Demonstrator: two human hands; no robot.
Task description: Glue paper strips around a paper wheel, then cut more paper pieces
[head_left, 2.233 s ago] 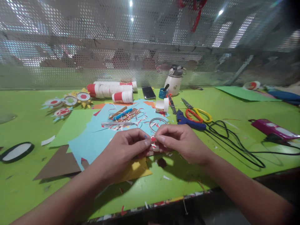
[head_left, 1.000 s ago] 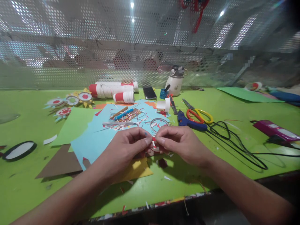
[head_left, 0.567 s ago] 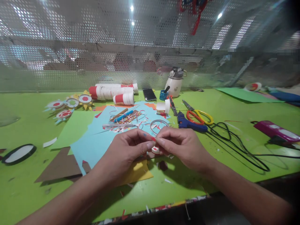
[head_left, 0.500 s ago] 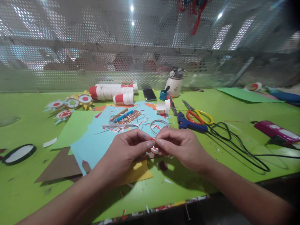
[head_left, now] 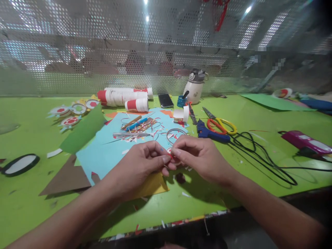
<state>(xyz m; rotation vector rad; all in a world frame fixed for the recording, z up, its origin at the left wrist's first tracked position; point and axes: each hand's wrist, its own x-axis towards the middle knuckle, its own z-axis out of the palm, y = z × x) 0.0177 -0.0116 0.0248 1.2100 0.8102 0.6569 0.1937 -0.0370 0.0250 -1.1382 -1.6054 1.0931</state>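
- The green paper sheet [head_left: 83,133], well off beyond the left hand [head_left: 140,166], now curls up at its far edge where it lay flat a moment back; nothing touches it.
- Both hands sit a touch lower over the tabletop [head_left: 259,121] than half a second ago, fingertips still meeting.
- The right hand [head_left: 199,159] and the left both pinch the small red-and-white paper piece [head_left: 171,156] between them, so the fiddly fingertip work on it seems to go on.
- That piece is right at the fingertips, above the yellow paper [head_left: 151,185].
- The scissors [head_left: 220,125] lie beyond the right hand, untouched.
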